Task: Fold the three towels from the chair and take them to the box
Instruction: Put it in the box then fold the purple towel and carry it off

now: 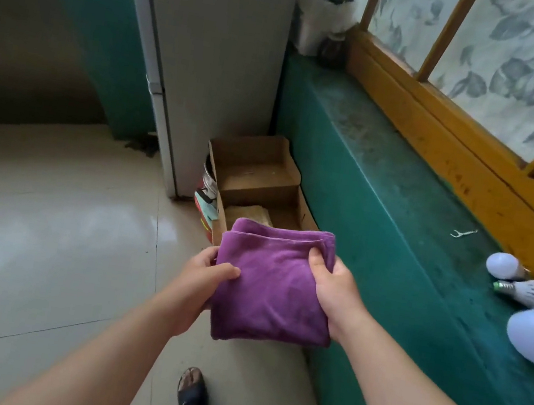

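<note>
Here we are seeing light bulbs (523, 289) lying on the green ledge (397, 204); our left hand (201, 282) and right hand (332, 288) are gripping the folded purple towel (273, 290), long axis running away from us, above the cardboard box (256, 173).

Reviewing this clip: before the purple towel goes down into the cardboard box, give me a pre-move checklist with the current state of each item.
1. Purple towel folded into a compact square: ok.
2. Left hand grips the towel's left edge: ok.
3. Right hand grips the right edge, thumb on top: ok.
4. Cardboard box open at the top: ok.
5. Near compartment free: not ok, a tan folded item already lies there; the far compartment looks empty.
6. Other two towels already delivered: cannot tell.
</note>
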